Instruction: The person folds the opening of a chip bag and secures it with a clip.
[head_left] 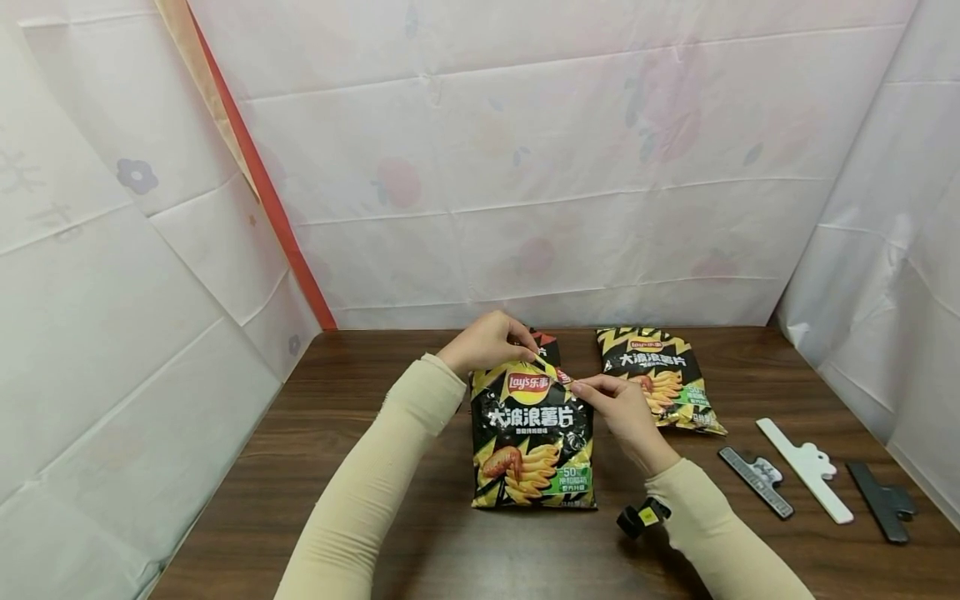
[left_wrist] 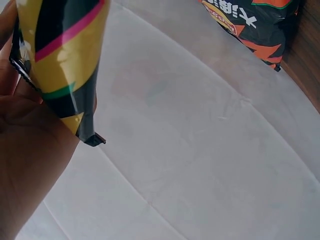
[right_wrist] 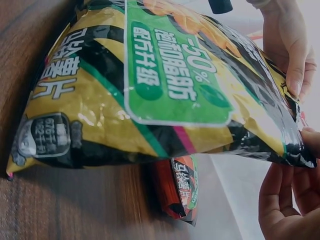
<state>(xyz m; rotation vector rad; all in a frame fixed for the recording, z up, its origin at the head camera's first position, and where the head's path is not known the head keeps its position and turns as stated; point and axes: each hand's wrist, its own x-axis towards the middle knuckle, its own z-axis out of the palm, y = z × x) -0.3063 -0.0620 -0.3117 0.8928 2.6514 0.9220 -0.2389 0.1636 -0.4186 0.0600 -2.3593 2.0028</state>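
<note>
A black and yellow Lay's chip bag (head_left: 531,450) stands upright on the dark wood table, its printed front facing me. My left hand (head_left: 491,340) pinches its top edge from the left. From the right, my right hand (head_left: 617,408) pinches the top right corner between thumb and fingers, where the film is bent. In the right wrist view the bag (right_wrist: 100,100) looks puffed up, with my right hand (right_wrist: 290,197) and left hand (right_wrist: 287,45) close together at its top. The left wrist view shows the bag's side (left_wrist: 70,55) against the left palm.
Behind the held bag is a red and black chip bag (head_left: 546,343), mostly covered. Another black and yellow chip bag (head_left: 648,379) lies at the back right. Grey (head_left: 753,482), white (head_left: 802,467) and black (head_left: 879,500) clips lie on the right. White printed sheeting (head_left: 525,192) surrounds the table.
</note>
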